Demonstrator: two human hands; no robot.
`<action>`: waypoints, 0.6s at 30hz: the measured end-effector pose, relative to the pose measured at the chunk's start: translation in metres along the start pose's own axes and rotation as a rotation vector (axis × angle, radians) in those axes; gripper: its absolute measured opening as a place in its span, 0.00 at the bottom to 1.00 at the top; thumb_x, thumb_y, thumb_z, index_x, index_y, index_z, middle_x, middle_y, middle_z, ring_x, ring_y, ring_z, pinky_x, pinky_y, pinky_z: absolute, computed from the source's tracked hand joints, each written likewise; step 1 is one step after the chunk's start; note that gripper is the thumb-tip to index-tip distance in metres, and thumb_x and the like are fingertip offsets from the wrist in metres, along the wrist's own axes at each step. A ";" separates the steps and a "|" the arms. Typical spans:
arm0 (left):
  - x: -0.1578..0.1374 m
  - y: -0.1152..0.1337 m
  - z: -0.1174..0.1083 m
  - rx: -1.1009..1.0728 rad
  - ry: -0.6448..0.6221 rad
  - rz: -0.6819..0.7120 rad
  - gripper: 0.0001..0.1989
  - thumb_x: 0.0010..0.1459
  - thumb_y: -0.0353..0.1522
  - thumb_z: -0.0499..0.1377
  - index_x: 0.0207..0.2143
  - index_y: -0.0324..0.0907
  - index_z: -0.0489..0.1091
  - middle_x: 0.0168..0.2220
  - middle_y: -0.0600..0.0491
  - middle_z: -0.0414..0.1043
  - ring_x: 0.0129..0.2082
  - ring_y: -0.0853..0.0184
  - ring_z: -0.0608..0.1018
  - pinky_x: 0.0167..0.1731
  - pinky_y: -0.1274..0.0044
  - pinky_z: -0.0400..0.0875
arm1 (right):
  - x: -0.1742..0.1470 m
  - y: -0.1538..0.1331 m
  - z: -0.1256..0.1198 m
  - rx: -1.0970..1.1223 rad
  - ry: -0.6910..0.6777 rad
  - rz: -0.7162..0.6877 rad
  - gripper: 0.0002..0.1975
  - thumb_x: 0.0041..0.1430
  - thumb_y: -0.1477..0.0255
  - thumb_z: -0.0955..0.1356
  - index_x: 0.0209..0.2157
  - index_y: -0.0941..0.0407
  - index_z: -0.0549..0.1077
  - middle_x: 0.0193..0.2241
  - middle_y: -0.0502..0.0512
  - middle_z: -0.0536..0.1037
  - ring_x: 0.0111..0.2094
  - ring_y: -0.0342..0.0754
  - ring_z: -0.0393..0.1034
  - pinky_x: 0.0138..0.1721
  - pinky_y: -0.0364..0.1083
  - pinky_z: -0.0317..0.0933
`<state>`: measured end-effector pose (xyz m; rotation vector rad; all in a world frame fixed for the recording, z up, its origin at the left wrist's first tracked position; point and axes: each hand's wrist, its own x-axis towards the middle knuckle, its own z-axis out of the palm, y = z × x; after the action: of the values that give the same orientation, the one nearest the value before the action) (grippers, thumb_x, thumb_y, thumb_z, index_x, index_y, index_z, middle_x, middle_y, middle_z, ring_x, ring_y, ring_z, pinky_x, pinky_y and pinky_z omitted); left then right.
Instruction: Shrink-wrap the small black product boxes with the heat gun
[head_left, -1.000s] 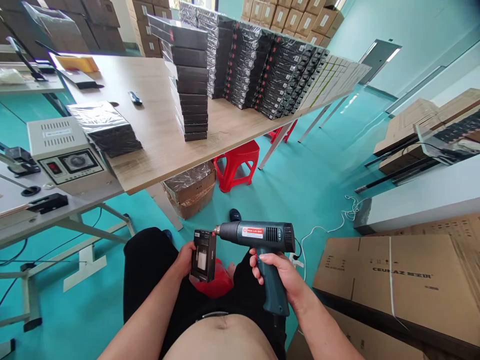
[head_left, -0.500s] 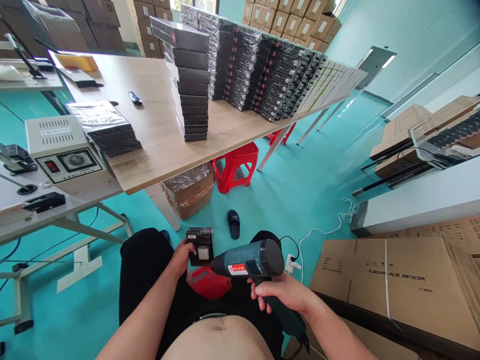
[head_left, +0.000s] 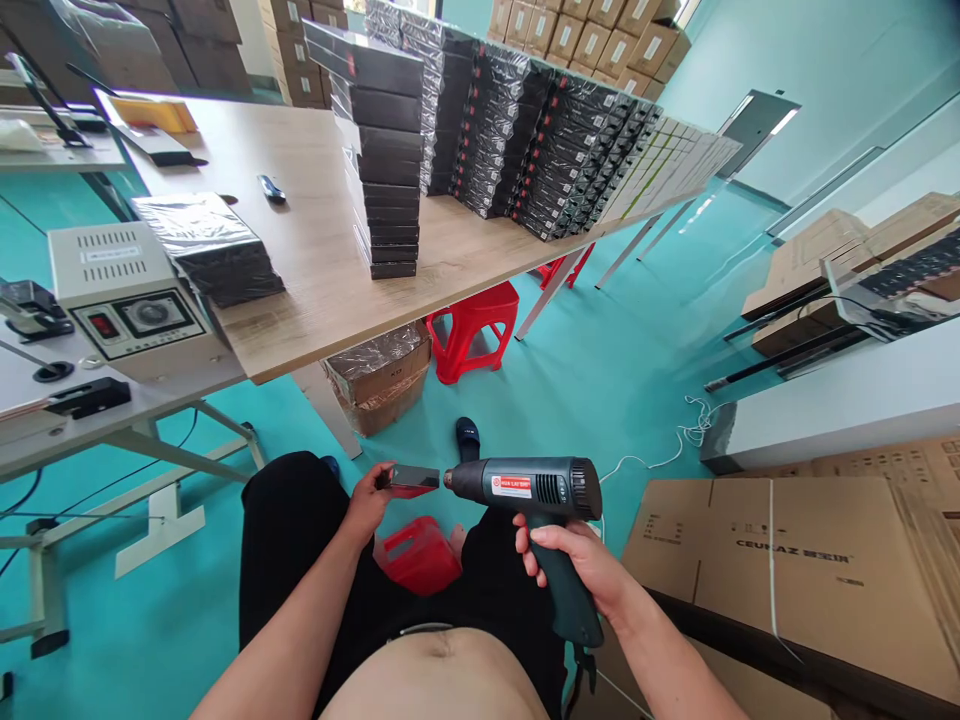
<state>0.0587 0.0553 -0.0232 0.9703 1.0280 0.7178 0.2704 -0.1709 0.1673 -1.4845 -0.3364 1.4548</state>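
Observation:
My right hand (head_left: 570, 555) is wrapped round the handle of a dark heat gun (head_left: 536, 487) with a red and white label. Its nozzle points left, close to the edge of a small flat black box (head_left: 415, 479). My left hand (head_left: 369, 503) grips that box by its left end, above my lap, with a narrow side turned up toward me. A small gap separates the nozzle from the box. Below them, between my legs, shows a red plastic stool seat (head_left: 421, 556).
A wooden table (head_left: 300, 325) ahead carries tall stacks of wrapped black boxes (head_left: 502, 140) and a shorter stack (head_left: 217, 255). A beige control unit (head_left: 131, 300) stands at left. Under the table are a red stool (head_left: 476, 325) and a carton (head_left: 382, 375). Cardboard boxes (head_left: 765, 570) fill the right.
The box has tilted from showing its broad face to showing a narrow edge. The heat gun has shifted right and levelled, its nozzle now higher and facing the box's side.

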 end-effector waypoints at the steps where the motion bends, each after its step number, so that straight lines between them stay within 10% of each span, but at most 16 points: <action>1: 0.000 0.000 0.000 0.006 -0.009 0.011 0.22 0.34 0.22 0.64 0.37 0.42 0.75 0.35 0.52 0.74 0.41 0.59 0.74 0.42 0.73 0.66 | 0.001 0.001 0.000 -0.004 -0.001 0.006 0.15 0.54 0.67 0.68 0.42 0.59 0.74 0.32 0.56 0.77 0.27 0.45 0.71 0.26 0.43 0.66; 11: -0.004 0.002 0.001 -0.027 -0.106 0.012 0.18 0.35 0.21 0.58 0.32 0.42 0.74 0.28 0.56 0.72 0.32 0.64 0.73 0.33 0.77 0.66 | 0.014 0.000 0.010 0.046 0.047 -0.018 0.17 0.51 0.66 0.70 0.41 0.60 0.75 0.32 0.57 0.78 0.27 0.45 0.72 0.26 0.43 0.65; 18: 0.004 -0.006 -0.008 -0.330 0.046 -0.355 0.10 0.30 0.25 0.53 0.22 0.40 0.65 0.19 0.56 0.67 0.19 0.67 0.69 0.21 0.77 0.63 | 0.022 -0.016 0.031 0.088 -0.085 -0.043 0.15 0.52 0.68 0.68 0.41 0.60 0.74 0.32 0.57 0.78 0.26 0.44 0.71 0.25 0.42 0.65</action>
<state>0.0533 0.0588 -0.0317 0.4715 1.0473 0.5902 0.2558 -0.1331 0.1733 -1.3402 -0.3497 1.4826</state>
